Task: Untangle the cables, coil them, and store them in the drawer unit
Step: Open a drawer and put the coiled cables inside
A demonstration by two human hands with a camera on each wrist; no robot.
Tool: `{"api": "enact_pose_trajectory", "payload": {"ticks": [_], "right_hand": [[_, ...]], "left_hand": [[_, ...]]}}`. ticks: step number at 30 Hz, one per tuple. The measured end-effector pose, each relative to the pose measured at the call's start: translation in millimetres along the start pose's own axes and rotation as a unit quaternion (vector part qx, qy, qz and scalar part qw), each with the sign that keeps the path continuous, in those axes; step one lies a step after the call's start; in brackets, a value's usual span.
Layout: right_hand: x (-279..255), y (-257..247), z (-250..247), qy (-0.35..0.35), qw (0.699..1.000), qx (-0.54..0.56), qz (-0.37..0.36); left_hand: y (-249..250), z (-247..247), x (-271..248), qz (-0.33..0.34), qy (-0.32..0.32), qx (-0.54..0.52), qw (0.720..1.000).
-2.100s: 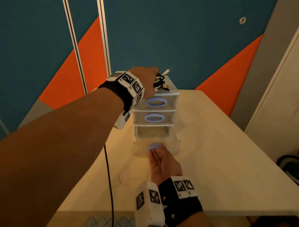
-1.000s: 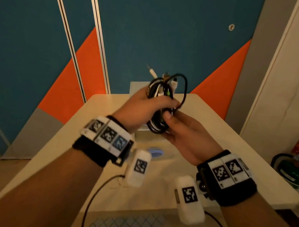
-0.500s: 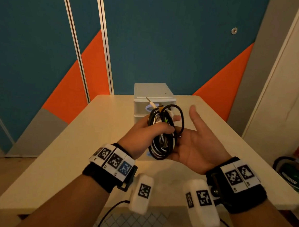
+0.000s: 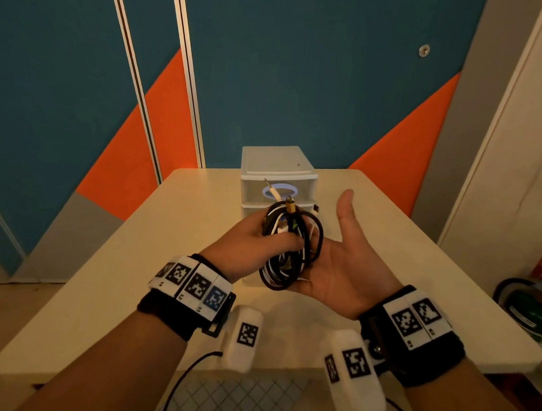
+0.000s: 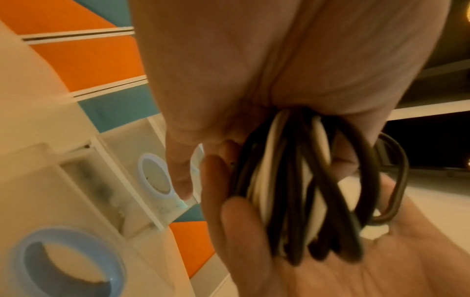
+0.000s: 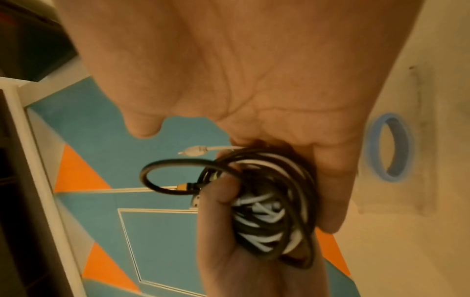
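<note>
head view: left hand (image 4: 249,238) grip clenched round the tangled black-and-white cable bundle (image 4: 289,246), right hand (image 4: 339,258) released under it, before the white plastic drawer unit (image 4: 277,165); untangling, coiling, storing remain.

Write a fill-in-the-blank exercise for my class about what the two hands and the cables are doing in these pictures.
1. The tangled black and white cable bundle is gripped by the ____ hand.
2. The right hand lies ____ beside the bundle, palm up.
3. Behind both hands, the drawer unit stands on the ____.
4. The drawer handles are rings coloured ____.

Missing words: left; open; table; blue
</note>
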State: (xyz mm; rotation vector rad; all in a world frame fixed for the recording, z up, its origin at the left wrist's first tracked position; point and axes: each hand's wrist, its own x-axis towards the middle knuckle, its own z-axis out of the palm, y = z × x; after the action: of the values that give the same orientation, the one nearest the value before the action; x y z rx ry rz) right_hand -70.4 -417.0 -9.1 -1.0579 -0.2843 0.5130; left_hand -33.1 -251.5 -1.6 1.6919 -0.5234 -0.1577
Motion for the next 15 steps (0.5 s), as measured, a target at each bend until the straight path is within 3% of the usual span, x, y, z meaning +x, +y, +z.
{"api": "enact_pose_trajectory", "payload": {"ticks": [4,6,11,15], "right_hand": [[5,5,5,0.042,0.994,-0.103,-0.017],[5,5,4,0.051,0.994,-0.099,-0.017],[-2,4,-6,0.001,0.999,0.028,0.021],[5,13,-2,0.045,0.998,-0.042,-0.011]], "left_hand": [[1,5,-1,0.010,-0.001,0.003,1.000],[-1,7,-1,0.010,0.001,0.004,1.000],[-1,0,-3,0.003,-0.023,0.005,1.000],[1,6,0,-0.004,-0.009,-0.006,1.000]]}}
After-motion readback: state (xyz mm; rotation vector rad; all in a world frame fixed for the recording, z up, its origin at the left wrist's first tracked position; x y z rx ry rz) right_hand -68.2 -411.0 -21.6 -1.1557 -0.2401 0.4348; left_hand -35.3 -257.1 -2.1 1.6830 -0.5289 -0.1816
